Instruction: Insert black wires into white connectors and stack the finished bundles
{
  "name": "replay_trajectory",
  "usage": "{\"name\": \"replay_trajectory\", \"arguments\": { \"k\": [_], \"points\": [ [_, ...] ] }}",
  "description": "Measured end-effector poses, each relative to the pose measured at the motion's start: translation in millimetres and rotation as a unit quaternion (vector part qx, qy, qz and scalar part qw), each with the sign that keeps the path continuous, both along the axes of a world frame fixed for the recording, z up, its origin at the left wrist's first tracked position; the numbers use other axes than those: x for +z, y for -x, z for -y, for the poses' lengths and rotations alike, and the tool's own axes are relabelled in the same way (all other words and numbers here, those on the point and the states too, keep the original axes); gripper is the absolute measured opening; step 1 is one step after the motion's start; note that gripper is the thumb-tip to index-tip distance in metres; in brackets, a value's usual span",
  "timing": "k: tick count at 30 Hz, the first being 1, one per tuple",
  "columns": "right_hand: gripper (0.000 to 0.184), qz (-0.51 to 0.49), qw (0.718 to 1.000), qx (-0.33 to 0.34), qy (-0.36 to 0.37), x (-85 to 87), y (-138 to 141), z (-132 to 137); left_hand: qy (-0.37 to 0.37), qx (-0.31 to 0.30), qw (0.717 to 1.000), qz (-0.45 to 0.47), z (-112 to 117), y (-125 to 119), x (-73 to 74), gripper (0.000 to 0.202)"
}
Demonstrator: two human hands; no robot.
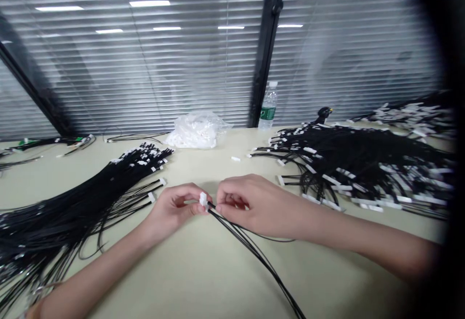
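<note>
Between the thumb and index finger of my left hand [174, 210] is a small white plug connector [204, 200]. Several thin black wires [250, 246] run from it down toward the bottom of the view. My right hand [250, 202] is closed just to the right of the connector, its thumb and fingertips pinching a black wire [211, 205] close to where it meets the white housing. Whether that wire is fully seated in the connector cannot be made out. The curled fingers of my right hand are partly hidden behind its thumb.
A big bundle of black wires with white connectors [90, 193] lies at left. A larger heap of similar cables [363, 154] covers the right side. Behind stand a clear plastic bag of white parts [198, 130] and a water bottle [268, 108], before window blinds [163, 67]. One white connector [236, 158] lies loose.
</note>
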State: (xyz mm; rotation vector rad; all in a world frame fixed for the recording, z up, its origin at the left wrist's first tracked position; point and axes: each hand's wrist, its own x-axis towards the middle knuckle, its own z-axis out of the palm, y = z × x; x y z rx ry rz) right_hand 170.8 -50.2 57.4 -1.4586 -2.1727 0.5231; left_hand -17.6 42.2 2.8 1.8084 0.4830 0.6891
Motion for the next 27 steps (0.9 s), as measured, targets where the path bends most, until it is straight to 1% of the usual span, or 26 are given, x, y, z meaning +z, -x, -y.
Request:
{"name": "replay_trajectory", "arguments": {
  "k": [5, 9, 14, 15, 18, 20, 24, 27],
  "points": [
    [0.011, 0.051, 0.999, 0.005, -0.003, -6.3, 0.8, 5.3, -0.018, -0.002, 1.000, -0.001, 1.7, 0.9, 0.3, 0.008],
    [0.012, 0.053, 0.999, 0.005, -0.006, -5.6, -0.1, 4.7, -0.019, -0.002, 1.000, 0.015, 0.4, 0.5, -2.0, 0.007],
    [0.012, 0.019, 1.000, -0.003, 0.008, -1.4, -1.8, -0.5, 0.004, -0.004, 0.997, 0.076, 0.2, -0.1, -6.3, 0.028],
    [0.012, 0.014, 1.000, -0.005, 0.008, -1.6, -2.3, -1.7, 0.004, -0.006, 0.997, 0.078, 0.7, -0.3, -6.6, 0.030],
    [0.012, -0.007, 1.000, -0.005, 0.017, -3.6, -3.6, -4.1, 0.008, -0.004, 0.998, 0.068, 3.0, -1.0, -5.9, 0.024],
    [0.012, -0.021, 0.999, -0.002, 0.029, -4.5, -4.3, -5.2, 0.025, 0.002, 0.998, 0.060, 4.7, -1.6, -5.3, 0.019],
    [0.010, -0.027, 0.998, 0.008, 0.054, -4.4, -4.9, -7.3, 0.057, -0.010, 0.997, 0.053, 6.4, -2.2, -6.2, 0.018],
    [0.010, 0.011, 1.000, 0.006, 0.014, -6.2, -3.3, -8.6, 0.064, -0.038, 0.996, 0.042, 6.0, -2.1, -7.9, 0.018]
  ]
}}
